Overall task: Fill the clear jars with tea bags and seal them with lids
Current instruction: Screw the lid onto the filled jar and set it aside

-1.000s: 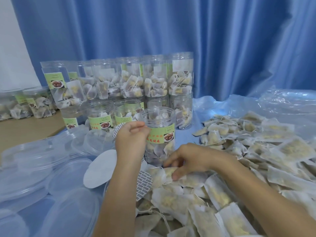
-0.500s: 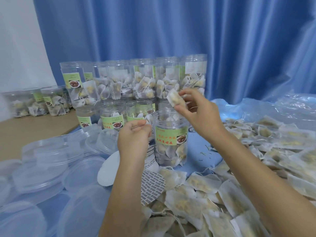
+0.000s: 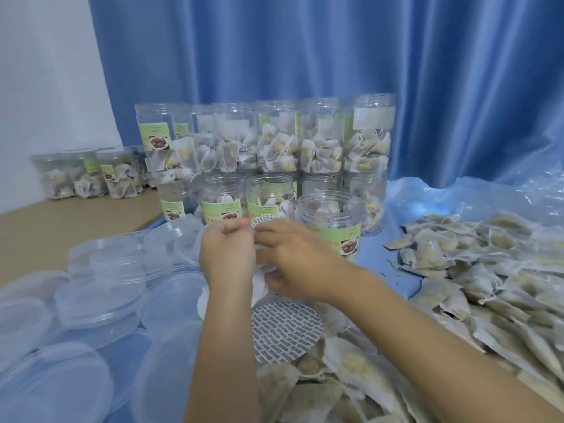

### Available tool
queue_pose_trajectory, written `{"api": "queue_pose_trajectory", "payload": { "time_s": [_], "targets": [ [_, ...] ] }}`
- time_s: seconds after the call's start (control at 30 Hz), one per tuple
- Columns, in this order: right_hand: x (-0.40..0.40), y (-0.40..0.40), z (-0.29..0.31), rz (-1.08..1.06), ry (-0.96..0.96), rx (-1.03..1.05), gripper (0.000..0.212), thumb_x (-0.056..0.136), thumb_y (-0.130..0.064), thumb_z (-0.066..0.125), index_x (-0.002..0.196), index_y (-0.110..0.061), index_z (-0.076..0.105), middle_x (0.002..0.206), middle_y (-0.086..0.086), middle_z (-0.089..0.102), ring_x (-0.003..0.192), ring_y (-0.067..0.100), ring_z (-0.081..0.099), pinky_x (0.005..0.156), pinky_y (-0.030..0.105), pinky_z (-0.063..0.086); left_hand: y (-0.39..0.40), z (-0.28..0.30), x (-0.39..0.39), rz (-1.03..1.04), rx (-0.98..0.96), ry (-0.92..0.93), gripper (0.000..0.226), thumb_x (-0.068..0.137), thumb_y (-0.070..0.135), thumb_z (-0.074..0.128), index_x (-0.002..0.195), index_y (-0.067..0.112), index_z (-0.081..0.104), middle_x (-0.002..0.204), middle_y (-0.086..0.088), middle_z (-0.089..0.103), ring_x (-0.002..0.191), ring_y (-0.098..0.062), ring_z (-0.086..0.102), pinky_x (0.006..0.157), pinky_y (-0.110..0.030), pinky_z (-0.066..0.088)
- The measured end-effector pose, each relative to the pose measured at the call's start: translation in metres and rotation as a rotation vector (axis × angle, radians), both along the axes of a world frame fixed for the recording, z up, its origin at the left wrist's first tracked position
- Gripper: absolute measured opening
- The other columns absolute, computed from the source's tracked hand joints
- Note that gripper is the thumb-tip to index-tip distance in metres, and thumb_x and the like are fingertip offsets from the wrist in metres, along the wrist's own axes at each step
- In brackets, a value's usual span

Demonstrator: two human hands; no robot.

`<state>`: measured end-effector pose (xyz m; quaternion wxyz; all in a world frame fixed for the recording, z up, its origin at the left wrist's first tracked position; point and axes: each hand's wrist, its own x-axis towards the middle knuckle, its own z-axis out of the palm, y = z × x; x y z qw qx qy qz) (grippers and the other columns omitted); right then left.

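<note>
Both hands meet just in front of the open jar (image 3: 331,221), which stands on the blue sheet (image 3: 403,270) with tea bags inside. The left hand (image 3: 227,254) has its fingers curled and pinches a round seal (image 3: 262,221) at its top edge. The right hand (image 3: 300,261) is curled too, and its fingertips touch the same seal from the other side. The jar is just behind the right hand, a little to its right. Another round seal (image 3: 285,328) with printed marks lies flat under the wrists. A big heap of tea bags (image 3: 476,285) lies to the right. Clear lids (image 3: 103,279) are piled to the left. More filled jars (image 3: 274,141) stand stacked at the back, by the blue curtain (image 3: 335,50).
</note>
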<state>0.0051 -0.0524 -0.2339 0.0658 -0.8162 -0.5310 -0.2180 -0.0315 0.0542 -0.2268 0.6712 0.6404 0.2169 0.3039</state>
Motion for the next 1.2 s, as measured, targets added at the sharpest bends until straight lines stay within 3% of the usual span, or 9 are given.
{"api": "queue_pose_trajectory", "payload": {
  "time_s": [0.07, 0.17, 0.37, 0.57, 0.7, 0.83, 1.0, 1.1, 1.2],
  "targets": [
    [0.0, 0.007, -0.006, 0.01, 0.044, -0.043, 0.046, 0.082, -0.012, 0.057, 0.126, -0.025, 0.061, 0.146, 0.002, 0.043, 0.139, 0.023, 0.03, 0.114, 0.041, 0.021, 0.002, -0.002, 0.0, 0.069, 0.068, 0.035, 0.021, 0.08, 0.006, 0.054, 0.075, 0.025, 0.061, 0.089, 0.002, 0.066, 0.092, -0.022, 0.061, 0.09, -0.044, 0.051],
    [0.003, 0.007, -0.01, 0.059, 0.173, 0.007, 0.029, 0.09, -0.02, 0.058, 0.116, -0.029, 0.068, 0.145, -0.001, 0.045, 0.132, 0.019, 0.04, 0.103, 0.038, 0.036, 0.005, -0.001, -0.004, 0.149, 0.115, 0.062, 0.015, 0.083, 0.01, 0.054, 0.085, 0.023, 0.061, 0.084, 0.008, 0.061, 0.093, -0.021, 0.059, 0.08, -0.032, 0.047],
    [0.002, 0.003, -0.018, 0.028, 0.097, 0.424, 0.016, 0.086, -0.008, 0.065, 0.099, -0.007, 0.075, 0.101, 0.006, 0.072, 0.1, 0.025, 0.064, 0.089, 0.039, 0.05, 0.018, -0.006, -0.017, 0.374, 0.468, 0.401, 0.032, 0.086, 0.006, 0.049, 0.118, 0.009, 0.054, 0.127, -0.019, 0.047, 0.116, -0.039, 0.045, 0.095, -0.045, 0.037],
    [-0.003, -0.002, -0.019, -0.114, 0.004, 0.704, 0.011, 0.075, -0.007, 0.075, 0.086, -0.006, 0.077, 0.079, 0.005, 0.074, 0.073, 0.018, 0.07, 0.073, 0.021, 0.049, 0.038, -0.022, -0.023, 0.192, 0.622, 0.887, 0.04, 0.092, 0.021, 0.048, 0.131, 0.009, 0.047, 0.139, -0.02, 0.037, 0.129, -0.038, 0.036, 0.106, -0.042, 0.027],
    [-0.003, -0.003, -0.021, -0.146, 0.05, 0.748, 0.01, 0.075, -0.006, 0.077, 0.084, -0.006, 0.077, 0.077, 0.005, 0.074, 0.066, 0.007, 0.061, 0.072, 0.013, 0.044, 0.04, -0.025, -0.021, 0.105, 0.67, 0.996, 0.04, 0.093, 0.022, 0.044, 0.133, 0.013, 0.046, 0.143, -0.017, 0.035, 0.13, -0.035, 0.033, 0.108, -0.04, 0.026],
    [-0.003, -0.006, -0.02, -0.184, 0.161, 0.794, 0.007, 0.079, -0.01, 0.075, 0.086, -0.009, 0.077, 0.073, 0.0, 0.073, 0.06, 0.002, 0.057, 0.066, 0.005, 0.042, 0.042, -0.026, -0.016, -0.027, 0.732, 1.0, 0.032, 0.089, 0.02, 0.046, 0.121, 0.015, 0.051, 0.136, -0.014, 0.044, 0.125, -0.034, 0.04, 0.103, -0.037, 0.031],
    [-0.004, -0.007, -0.021, -0.187, 0.221, 0.806, 0.006, 0.081, -0.01, 0.072, 0.085, -0.01, 0.077, 0.072, 0.0, 0.072, 0.078, 0.008, 0.059, 0.066, 0.016, 0.047, 0.04, -0.03, -0.015, -0.026, 0.798, 0.946, 0.032, 0.093, 0.014, 0.043, 0.124, 0.009, 0.05, 0.135, -0.014, 0.048, 0.124, -0.031, 0.045, 0.098, -0.035, 0.037],
    [-0.005, -0.007, -0.02, -0.201, 0.292, 0.875, 0.009, 0.083, -0.014, 0.071, 0.09, -0.011, 0.076, 0.071, -0.004, 0.07, 0.079, 0.005, 0.06, 0.066, 0.01, 0.045, 0.041, -0.021, -0.019, 0.11, 0.73, 0.754, 0.03, 0.092, 0.01, 0.045, 0.119, 0.001, 0.051, 0.127, -0.019, 0.054, 0.117, -0.035, 0.05, 0.09, -0.038, 0.041],
    [-0.005, -0.007, -0.018, -0.27, 0.41, 0.955, 0.02, 0.088, -0.02, 0.066, 0.105, -0.014, 0.072, 0.078, -0.005, 0.071, 0.077, 0.005, 0.063, 0.07, 0.008, 0.045, 0.039, -0.001, -0.024, 0.353, 0.556, 0.374, 0.029, 0.093, 0.009, 0.038, 0.116, -0.004, 0.051, 0.119, -0.025, 0.054, 0.112, -0.041, 0.048, 0.083, -0.041, 0.038]
  ]
}}
